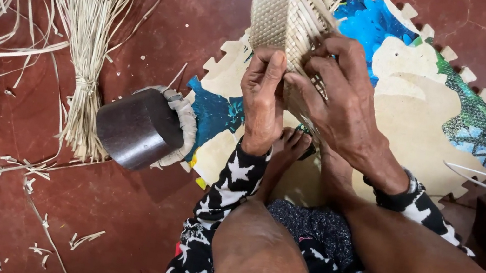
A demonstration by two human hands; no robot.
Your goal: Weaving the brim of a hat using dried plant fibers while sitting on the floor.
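A pale woven mat of thin plant strips (284, 8) runs from the top middle down to my hands, with loose strip ends fanning to its right. My left hand (263, 101) pinches the mat's near edge from the left, fingers closed on the weave. My right hand (341, 100) grips loose strips at the same edge, fingers curled over them. Both hands touch the mat and nearly meet. My toes (291, 145) press on the mat's end below the hands. Black sleeves with white stars cover my wrists.
A colourful foam puzzle mat (428, 100) lies under the work on a red-brown floor. A dark cylinder with a braided rim (140, 127) sits left of my hands. A tied bundle of strips (92, 37) and loose strips lie at the upper left; trimmings litter the floor.
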